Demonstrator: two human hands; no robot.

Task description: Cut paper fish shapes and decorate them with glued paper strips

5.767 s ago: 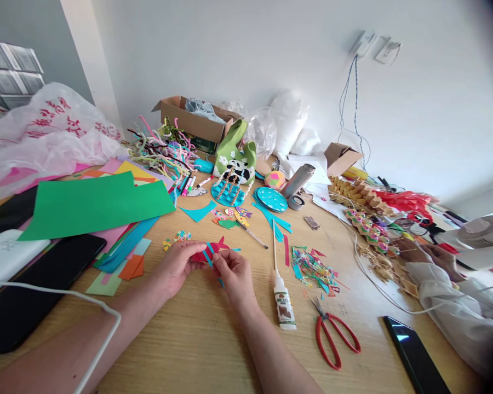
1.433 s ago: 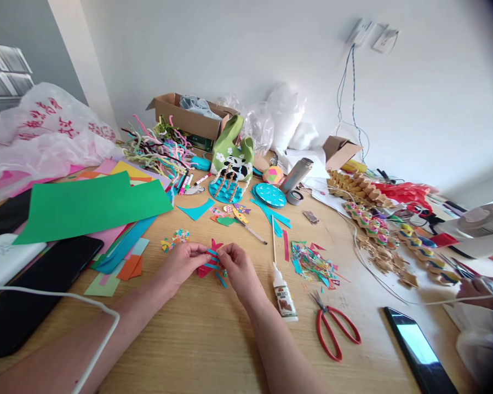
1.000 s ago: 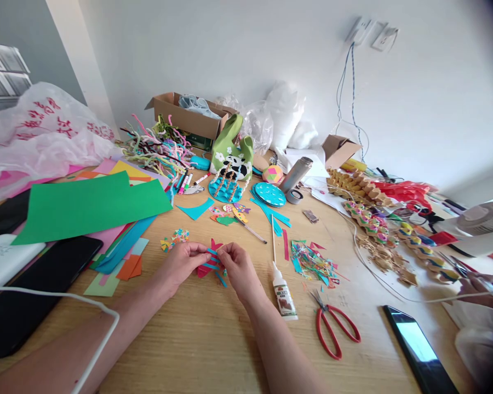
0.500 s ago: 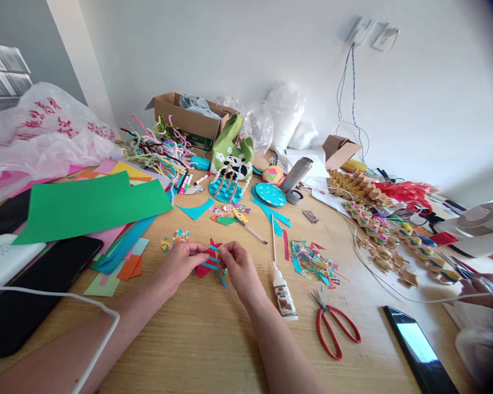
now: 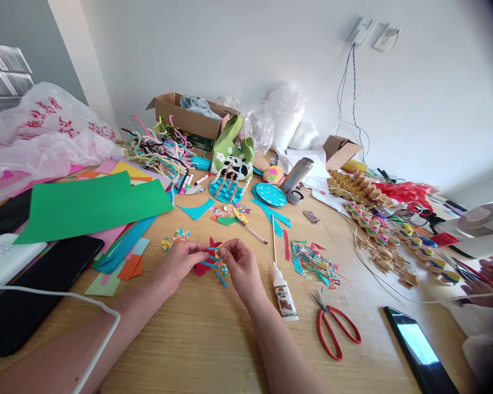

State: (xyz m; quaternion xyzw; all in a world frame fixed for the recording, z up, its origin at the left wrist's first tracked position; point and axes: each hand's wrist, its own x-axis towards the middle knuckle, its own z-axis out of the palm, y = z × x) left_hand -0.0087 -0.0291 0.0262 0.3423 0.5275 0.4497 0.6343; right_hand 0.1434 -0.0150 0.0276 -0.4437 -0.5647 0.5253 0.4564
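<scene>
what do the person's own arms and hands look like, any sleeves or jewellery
Both forearms are bare to the bottom edge of the picture: no sleeves show. The left hand and right hand wear no gloves, and no ring, watch or bracelet is visible. A white cable loops across the left forearm.

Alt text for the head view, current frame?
The left hand and right hand pinch a red paper cutout laced with blue strips over a cluttered wooden table. A glue bottle and red scissors lie to their right, a green paper sheet to their left.
</scene>
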